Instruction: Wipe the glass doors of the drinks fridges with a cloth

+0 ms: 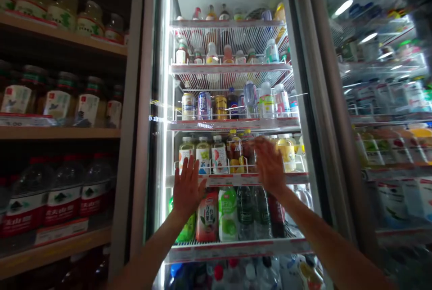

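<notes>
An open drinks fridge (229, 123) with several white wire shelves stands in front of me. My left hand (187, 187) is raised flat, fingers spread, in front of the shelf rail, just below the pale juice bottles (203, 154). My right hand (268, 163) is blurred and reaches toward the same shelf, its fingers stretched over the dark bottles (248, 148) beside a yellow bottle (286, 151). Neither hand holds anything. Below my hands stand a green-and-white bottle (228, 212) and a pink one (207, 216).
The fridge's glass door (378, 114) hangs open on the right and reflects more shelves. Wooden shelves (60, 133) on the left carry jars and large water bottles with red labels (64, 193). Cans (204, 104) and bottles fill the upper fridge shelves.
</notes>
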`<state>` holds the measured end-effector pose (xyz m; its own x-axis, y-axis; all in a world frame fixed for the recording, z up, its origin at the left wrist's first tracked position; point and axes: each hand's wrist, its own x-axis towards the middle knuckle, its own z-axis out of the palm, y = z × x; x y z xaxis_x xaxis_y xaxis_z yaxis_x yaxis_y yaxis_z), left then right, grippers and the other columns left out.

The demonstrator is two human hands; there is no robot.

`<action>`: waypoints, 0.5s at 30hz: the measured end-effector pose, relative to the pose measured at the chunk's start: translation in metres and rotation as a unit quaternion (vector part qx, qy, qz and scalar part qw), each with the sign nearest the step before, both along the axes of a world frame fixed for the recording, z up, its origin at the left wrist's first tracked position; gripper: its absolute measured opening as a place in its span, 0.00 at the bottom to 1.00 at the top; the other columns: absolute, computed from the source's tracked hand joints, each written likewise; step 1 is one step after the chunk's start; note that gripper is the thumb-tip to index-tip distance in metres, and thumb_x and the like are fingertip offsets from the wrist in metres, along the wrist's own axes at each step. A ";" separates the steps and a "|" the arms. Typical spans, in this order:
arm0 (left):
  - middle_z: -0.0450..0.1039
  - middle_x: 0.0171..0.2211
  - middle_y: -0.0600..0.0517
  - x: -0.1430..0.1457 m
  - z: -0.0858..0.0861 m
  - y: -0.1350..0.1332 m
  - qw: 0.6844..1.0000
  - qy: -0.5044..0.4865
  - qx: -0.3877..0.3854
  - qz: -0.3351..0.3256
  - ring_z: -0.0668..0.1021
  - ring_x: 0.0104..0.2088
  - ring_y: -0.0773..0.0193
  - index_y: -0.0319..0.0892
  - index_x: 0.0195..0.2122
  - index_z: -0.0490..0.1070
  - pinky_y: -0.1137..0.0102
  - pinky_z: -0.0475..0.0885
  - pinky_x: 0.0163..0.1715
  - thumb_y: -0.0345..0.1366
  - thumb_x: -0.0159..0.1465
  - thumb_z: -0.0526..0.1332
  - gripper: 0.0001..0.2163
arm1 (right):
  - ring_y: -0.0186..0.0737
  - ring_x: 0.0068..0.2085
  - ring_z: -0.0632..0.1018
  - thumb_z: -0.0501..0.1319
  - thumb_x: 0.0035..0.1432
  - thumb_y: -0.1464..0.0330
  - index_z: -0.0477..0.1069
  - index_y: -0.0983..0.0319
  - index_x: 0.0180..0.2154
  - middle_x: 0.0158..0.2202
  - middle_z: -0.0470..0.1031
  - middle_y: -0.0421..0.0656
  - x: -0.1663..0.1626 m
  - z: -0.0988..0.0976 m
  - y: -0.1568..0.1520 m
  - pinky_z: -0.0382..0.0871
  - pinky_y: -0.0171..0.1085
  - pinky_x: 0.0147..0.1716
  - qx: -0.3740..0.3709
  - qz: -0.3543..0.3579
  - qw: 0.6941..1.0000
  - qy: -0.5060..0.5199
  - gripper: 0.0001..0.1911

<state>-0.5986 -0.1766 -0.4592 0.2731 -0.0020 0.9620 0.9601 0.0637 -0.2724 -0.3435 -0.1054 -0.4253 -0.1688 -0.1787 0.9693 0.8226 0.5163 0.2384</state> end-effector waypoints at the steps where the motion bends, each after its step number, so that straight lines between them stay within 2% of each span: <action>1: 0.47 0.64 0.41 0.001 -0.003 0.000 1.000 -0.003 0.004 0.000 0.46 0.65 0.56 0.37 0.65 0.38 0.54 0.46 0.62 0.38 0.65 0.49 0.29 | 0.48 0.64 0.53 0.46 0.60 0.72 0.48 0.58 0.63 0.60 0.60 0.46 0.006 0.002 0.003 0.49 0.56 0.59 -0.004 0.000 0.996 0.090 0.29; 3: 0.47 0.64 0.40 0.004 -0.006 0.001 1.000 -0.014 0.012 -0.003 0.45 0.65 0.56 0.37 0.65 0.37 0.53 0.44 0.62 0.36 0.65 0.48 0.29 | 0.50 0.65 0.51 0.46 0.60 0.71 0.49 0.62 0.63 0.61 0.58 0.50 0.009 0.003 0.004 0.51 0.56 0.58 -0.005 0.006 0.982 0.190 0.29; 4: 0.46 0.64 0.40 0.004 -0.007 0.002 1.000 -0.020 0.013 -0.005 0.45 0.65 0.56 0.37 0.65 0.37 0.53 0.44 0.62 0.36 0.65 0.48 0.29 | 0.50 0.65 0.49 0.46 0.59 0.72 0.48 0.63 0.63 0.61 0.57 0.50 0.004 0.001 0.003 0.50 0.55 0.58 -0.004 0.010 0.985 0.172 0.29; 7: 0.47 0.64 0.41 0.002 -0.009 0.001 1.000 -0.020 0.002 -0.011 0.46 0.65 0.56 0.38 0.65 0.37 0.54 0.44 0.62 0.37 0.65 0.48 0.29 | 0.43 0.65 0.49 0.46 0.58 0.73 0.48 0.60 0.63 0.61 0.58 0.44 -0.015 -0.014 -0.006 0.47 0.50 0.61 0.008 0.018 0.998 -0.063 0.31; 8: 0.47 0.64 0.42 0.001 -0.009 0.000 1.000 -0.014 -0.005 -0.012 0.46 0.65 0.56 0.39 0.65 0.38 0.55 0.45 0.62 0.38 0.65 0.49 0.29 | 0.42 0.65 0.50 0.47 0.58 0.74 0.49 0.58 0.63 0.61 0.59 0.42 -0.017 -0.018 -0.007 0.46 0.50 0.61 0.010 0.015 0.993 -0.113 0.31; 9: 0.47 0.64 0.42 0.000 -0.010 0.000 1.000 -0.010 -0.010 -0.014 0.47 0.65 0.56 0.39 0.65 0.38 0.55 0.45 0.62 0.38 0.65 0.49 0.29 | 0.43 0.65 0.50 0.47 0.58 0.73 0.49 0.57 0.63 0.60 0.60 0.42 -0.014 -0.019 -0.007 0.46 0.51 0.61 0.010 0.009 0.993 -0.113 0.30; 11: 0.46 0.64 0.42 0.001 -0.012 -0.001 1.000 -0.008 -0.013 -0.019 0.46 0.65 0.56 0.38 0.65 0.38 0.54 0.44 0.63 0.37 0.65 0.48 0.29 | 0.47 0.65 0.52 0.47 0.59 0.72 0.51 0.59 0.62 0.60 0.60 0.46 -0.001 -0.015 -0.002 0.48 0.55 0.59 0.003 -0.005 1.000 0.022 0.29; 13: 0.45 0.64 0.41 0.003 -0.013 0.000 1.000 -0.017 -0.009 -0.024 0.45 0.65 0.56 0.37 0.65 0.38 0.53 0.43 0.63 0.35 0.65 0.47 0.28 | 0.52 0.64 0.52 0.46 0.59 0.70 0.52 0.62 0.62 0.60 0.59 0.51 0.008 -0.008 0.002 0.51 0.59 0.56 -0.005 -0.006 0.982 0.186 0.28; 14: 0.45 0.64 0.41 0.004 -0.014 0.000 0.999 -0.022 -0.008 -0.023 0.45 0.65 0.55 0.37 0.65 0.38 0.53 0.43 0.63 0.35 0.65 0.47 0.28 | 0.53 0.64 0.51 0.46 0.59 0.70 0.51 0.63 0.62 0.60 0.58 0.52 0.006 -0.006 0.002 0.52 0.59 0.56 -0.005 -0.001 0.975 0.221 0.29; 15: 0.45 0.64 0.41 0.004 -0.014 0.000 0.999 -0.025 -0.010 -0.020 0.45 0.65 0.56 0.36 0.65 0.38 0.52 0.43 0.62 0.35 0.65 0.47 0.28 | 0.53 0.64 0.50 0.47 0.59 0.70 0.50 0.63 0.62 0.61 0.58 0.51 -0.001 -0.005 0.000 0.52 0.58 0.56 -0.001 0.005 0.978 0.210 0.29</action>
<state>-0.5943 -0.1770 -0.4736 0.2240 0.0075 0.9746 0.9743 0.0204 -0.2241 -0.3446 -0.1051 -0.4304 0.2467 -0.1763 0.9529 0.8427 0.5246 -0.1211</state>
